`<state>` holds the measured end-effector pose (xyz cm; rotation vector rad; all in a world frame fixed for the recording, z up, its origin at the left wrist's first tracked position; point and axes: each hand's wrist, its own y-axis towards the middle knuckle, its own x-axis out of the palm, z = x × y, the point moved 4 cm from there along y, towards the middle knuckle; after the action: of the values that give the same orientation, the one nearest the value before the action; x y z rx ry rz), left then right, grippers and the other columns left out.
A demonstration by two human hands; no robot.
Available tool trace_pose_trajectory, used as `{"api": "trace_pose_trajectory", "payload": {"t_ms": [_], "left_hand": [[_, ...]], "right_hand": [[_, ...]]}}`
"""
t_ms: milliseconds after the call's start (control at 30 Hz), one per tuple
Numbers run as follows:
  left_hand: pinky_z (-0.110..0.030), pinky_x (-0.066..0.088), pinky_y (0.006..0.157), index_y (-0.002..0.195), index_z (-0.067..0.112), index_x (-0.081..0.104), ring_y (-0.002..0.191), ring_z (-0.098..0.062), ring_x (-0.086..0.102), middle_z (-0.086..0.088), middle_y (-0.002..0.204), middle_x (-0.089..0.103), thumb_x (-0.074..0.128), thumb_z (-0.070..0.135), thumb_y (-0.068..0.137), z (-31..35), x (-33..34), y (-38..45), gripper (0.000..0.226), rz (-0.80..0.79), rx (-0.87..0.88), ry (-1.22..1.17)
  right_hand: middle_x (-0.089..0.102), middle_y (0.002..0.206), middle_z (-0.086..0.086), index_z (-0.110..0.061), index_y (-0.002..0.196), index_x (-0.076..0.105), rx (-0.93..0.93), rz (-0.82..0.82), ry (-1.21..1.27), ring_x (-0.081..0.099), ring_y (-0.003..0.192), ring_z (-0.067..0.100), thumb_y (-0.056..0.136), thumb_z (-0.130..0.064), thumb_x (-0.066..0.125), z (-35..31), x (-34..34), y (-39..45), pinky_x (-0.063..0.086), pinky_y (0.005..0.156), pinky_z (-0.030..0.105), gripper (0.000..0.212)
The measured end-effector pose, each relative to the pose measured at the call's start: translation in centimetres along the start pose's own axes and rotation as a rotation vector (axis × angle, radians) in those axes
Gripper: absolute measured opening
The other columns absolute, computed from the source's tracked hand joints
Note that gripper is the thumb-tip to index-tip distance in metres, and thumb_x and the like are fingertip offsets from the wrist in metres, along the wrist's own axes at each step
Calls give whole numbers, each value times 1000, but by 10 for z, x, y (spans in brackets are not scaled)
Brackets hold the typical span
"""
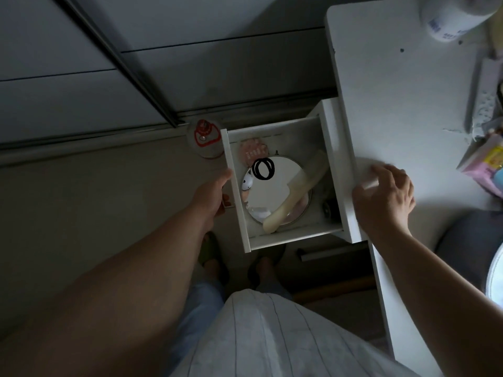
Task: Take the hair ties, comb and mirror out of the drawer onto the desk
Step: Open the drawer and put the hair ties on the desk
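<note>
View from above: a person stands at a white worktop [402, 110] with its white drawer [275, 242] pulled out to the left, toward the floor. None of the three items has come out yet, so the whole task appears still to be done.

Inside the drawer a round mirror [275, 191] lies flat. Black hair ties [263, 169], looped together, rest on the mirror's upper left part. A cream comb [295, 190] lies diagonally across the mirror's right side, its handle end pointing toward the near drawer wall.

The left hand [211, 197] grips the drawer's front panel, fingers curled behind it and thumb on its top edge. The right hand [386, 198] rests on the worktop edge just beside the drawer, fingers loosely spread and holding nothing.

Also in the drawer: a pink round object [253, 152] at the far corner, a small white item [247, 183] at the mirror's left rim, and a dark small object [326, 210] near the right wall. The comb and ties sit on top of the mirror, so they probably need lifting first. The worktop's right side holds a power strip [483, 96], colourful packets [487, 156] and a white bottle [449, 17]; the stretch nearest the drawer is bare.
</note>
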<state>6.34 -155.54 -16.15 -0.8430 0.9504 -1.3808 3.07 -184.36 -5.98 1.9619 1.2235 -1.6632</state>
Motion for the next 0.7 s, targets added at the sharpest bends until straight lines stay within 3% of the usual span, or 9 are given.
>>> {"api": "trace_pose_trajectory", "payload": {"t_ms": [200,333,433,500,600,700], "left_hand": [[-36,43,79,101,20,59,88,-23,52,-5,87,55,53,56,81,-3,-5,5,42,60,2,13],[-43,44,93,121,16,57,95,-26,53,-9,101,58,54,64,70,-4,-15,2,70,87,-29,11],[-39,43,87,114,18,59,94,-26,53,-7,95,59,56,59,76,-3,-18,1,56,77,-32,4],[-37,43,84,109,19,61,92,-24,54,-6,92,60,57,56,78,-3,-17,2,49,79,-33,-6],[-36,42,81,100,21,63,84,-20,54,-3,85,58,57,52,82,-2,-16,4,36,84,-30,-14],[-37,42,81,92,22,60,87,-24,53,-7,89,58,56,53,82,-2,-16,5,32,74,-36,2]], "right_hand": [[36,147,6,-16,123,57,-193,-6,12,19,142,24,85,-20,58,-47,10,0,13,116,42,39],[47,132,8,-13,114,61,-324,-86,12,37,124,24,87,-17,55,-79,27,0,29,105,37,28],[58,99,2,-15,95,62,-391,-222,6,50,93,14,91,-20,51,-98,50,-2,42,82,26,12],[58,78,-3,-18,84,58,-382,-343,-37,53,71,9,94,-24,49,-107,69,-2,43,63,19,14],[65,81,5,-15,88,61,-303,-442,-93,60,72,17,95,-27,45,-114,96,2,50,62,28,21],[62,81,5,-15,92,62,-233,-464,-175,56,73,19,94,-27,43,-116,111,7,42,62,28,23]]}}
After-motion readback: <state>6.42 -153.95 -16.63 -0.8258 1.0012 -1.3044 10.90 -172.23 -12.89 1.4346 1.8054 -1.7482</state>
